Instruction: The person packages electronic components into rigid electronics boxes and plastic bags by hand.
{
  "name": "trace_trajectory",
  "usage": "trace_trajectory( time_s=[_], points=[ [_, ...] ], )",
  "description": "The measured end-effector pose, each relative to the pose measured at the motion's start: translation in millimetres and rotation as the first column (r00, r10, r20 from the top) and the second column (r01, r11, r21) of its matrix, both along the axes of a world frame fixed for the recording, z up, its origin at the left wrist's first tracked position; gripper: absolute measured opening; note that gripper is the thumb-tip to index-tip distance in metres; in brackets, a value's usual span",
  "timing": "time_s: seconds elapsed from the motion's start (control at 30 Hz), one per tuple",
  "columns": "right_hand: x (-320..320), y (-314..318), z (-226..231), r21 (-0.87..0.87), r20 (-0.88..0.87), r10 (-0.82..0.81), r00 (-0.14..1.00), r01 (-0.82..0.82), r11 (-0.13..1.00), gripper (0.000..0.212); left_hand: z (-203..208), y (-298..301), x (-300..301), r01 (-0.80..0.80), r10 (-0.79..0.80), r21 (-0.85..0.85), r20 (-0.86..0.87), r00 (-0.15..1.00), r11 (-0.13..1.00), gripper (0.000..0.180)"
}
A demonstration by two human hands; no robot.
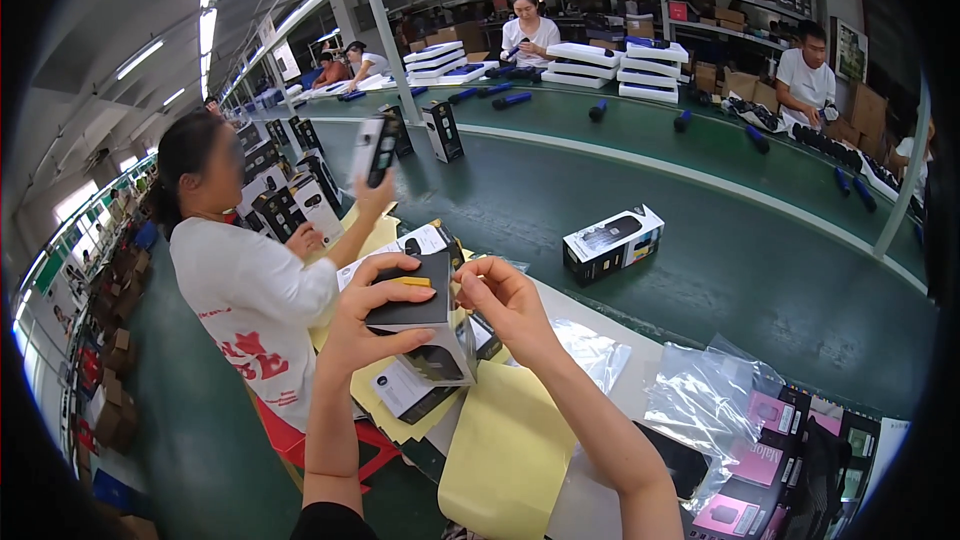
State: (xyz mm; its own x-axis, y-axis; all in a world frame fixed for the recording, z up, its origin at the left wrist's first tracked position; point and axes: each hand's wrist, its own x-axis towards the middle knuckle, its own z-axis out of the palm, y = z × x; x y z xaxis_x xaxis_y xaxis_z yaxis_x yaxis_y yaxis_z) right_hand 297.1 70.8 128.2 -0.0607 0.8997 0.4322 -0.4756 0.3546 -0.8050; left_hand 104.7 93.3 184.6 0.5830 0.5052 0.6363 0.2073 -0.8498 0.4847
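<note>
My left hand (352, 318) grips a small black and white carton (432, 312) in front of me, its fingers and thumb spread across the dark face. A short orange-yellow strip (412, 281) shows by its fingertips. At the carton's right upper edge is my right hand (515, 315), thumb and fingers pinched together; whatever lies between them is too small to make out. Other cartons (400, 387) lie beneath and behind, partly hidden, on yellow sheets (510, 445).
A black and white carton (612, 242) rests on the green conveyor (720, 240). To my left, a co-worker (255, 270) lifts a similar carton (374, 150) beside several stacked ones. Clear plastic bags (700, 395), a dark flat object (676, 460) and pink-and-black boxes (730, 513) lie at right.
</note>
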Motion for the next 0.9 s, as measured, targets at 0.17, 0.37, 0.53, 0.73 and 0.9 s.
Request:
trace_trajectory(
  time_s=[0.17,0.37,0.53,0.73,0.9],
  points=[
    [3.2,1.6,-1.7,0.009,-0.012,0.012,1.0,-0.012,1.0,0.017,-2.0,0.7,2.9,-0.002,0.002,-0.001,0.001,1.0,1.0,0.04],
    [0.0,-2.6,3.6,-0.001,0.08,-0.083,0.993,0.083,0.997,0.016,-2.6,-3.8,4.8,-0.013,0.013,-0.004,-0.002,1.0,1.0,0.04],
    [-1.9,-4.9,18.5,-0.095,0.088,-0.142,0.986,0.15,0.984,0.03,0.6,-6.6,6.1,-0.011,0.011,0.009,-0.004,1.0,1.0,0.039],
    [-20.5,9.4,9.3,-0.216,0.065,-0.171,0.983,0.181,0.96,0.048,-0.5,-3.0,5.1,0.001,0.0,0.01,-0.004,1.0,1.0,0.039],
    [-29.0,15.3,-14.9,-0.284,0.052,-0.086,0.995,0.097,0.954,0.046,-0.4,0.7,1.1,0.004,-0.001,-0.043,0.053,0.999,0.999,0.041]
  ],
)
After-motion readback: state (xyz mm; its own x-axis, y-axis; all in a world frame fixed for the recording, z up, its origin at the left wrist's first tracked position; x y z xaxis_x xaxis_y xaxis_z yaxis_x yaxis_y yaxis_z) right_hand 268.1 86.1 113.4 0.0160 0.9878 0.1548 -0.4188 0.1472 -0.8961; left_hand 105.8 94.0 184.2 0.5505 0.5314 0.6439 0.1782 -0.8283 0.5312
